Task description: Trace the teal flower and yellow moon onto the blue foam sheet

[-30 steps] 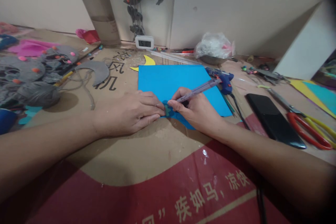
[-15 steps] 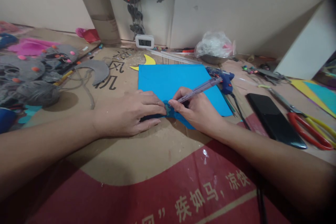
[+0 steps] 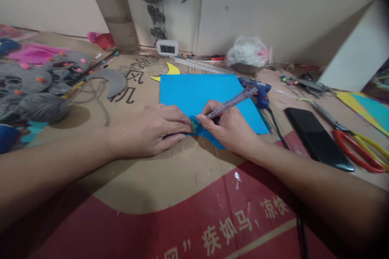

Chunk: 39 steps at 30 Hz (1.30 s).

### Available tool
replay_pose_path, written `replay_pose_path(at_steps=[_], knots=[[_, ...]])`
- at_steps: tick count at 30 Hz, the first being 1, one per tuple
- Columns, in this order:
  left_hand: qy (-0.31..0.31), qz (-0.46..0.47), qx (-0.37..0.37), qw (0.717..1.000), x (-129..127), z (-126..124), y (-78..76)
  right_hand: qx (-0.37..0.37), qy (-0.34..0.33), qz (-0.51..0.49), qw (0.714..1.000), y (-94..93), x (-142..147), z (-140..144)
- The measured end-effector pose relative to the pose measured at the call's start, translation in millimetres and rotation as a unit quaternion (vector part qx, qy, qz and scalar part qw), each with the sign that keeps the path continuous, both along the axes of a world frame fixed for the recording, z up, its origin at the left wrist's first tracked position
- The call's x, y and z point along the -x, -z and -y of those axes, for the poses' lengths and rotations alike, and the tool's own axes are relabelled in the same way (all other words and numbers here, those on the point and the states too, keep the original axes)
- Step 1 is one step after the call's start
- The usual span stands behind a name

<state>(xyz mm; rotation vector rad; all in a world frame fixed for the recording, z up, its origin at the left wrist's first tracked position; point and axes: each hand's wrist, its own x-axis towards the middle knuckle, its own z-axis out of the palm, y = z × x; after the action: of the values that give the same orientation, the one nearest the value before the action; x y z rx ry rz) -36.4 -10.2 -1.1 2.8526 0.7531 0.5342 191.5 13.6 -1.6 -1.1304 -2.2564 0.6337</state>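
A bright blue sheet (image 3: pixel 200 91) lies on the cardboard-covered table (image 3: pixel 170 178). At its near edge sits a small teal flower-shaped piece (image 3: pixel 196 125). My left hand (image 3: pixel 148 131) lies flat with its fingertips pressing that piece down. My right hand (image 3: pixel 229 127) grips a clear purple pen (image 3: pixel 232 102), whose tip touches the piece's right edge; the pen slants up to the right.
A blue glue gun (image 3: pixel 258 89), a black phone (image 3: pixel 317 137) and red-and-yellow scissors (image 3: pixel 355 145) lie to the right. Grey felt pieces with pompoms (image 3: pixel 36 85) fill the left. A small digital clock (image 3: pixel 167 48), a foil bowl with a plastic bag (image 3: pixel 247 58) and white boards stand at the back.
The pen tip has shifted slightly around the edge of the teal piece. My left fingers have adjusted a little; both hands stay in place.
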Motion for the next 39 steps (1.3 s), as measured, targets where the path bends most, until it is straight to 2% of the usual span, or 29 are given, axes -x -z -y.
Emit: replay_pose_path(at_steps=[39], knots=[[-0.008, -0.013, -0.001, 1.000, 0.6, -0.7, 0.0, 0.018, -0.032, -0.030, 0.999, -0.8, -0.4, 2.4]])
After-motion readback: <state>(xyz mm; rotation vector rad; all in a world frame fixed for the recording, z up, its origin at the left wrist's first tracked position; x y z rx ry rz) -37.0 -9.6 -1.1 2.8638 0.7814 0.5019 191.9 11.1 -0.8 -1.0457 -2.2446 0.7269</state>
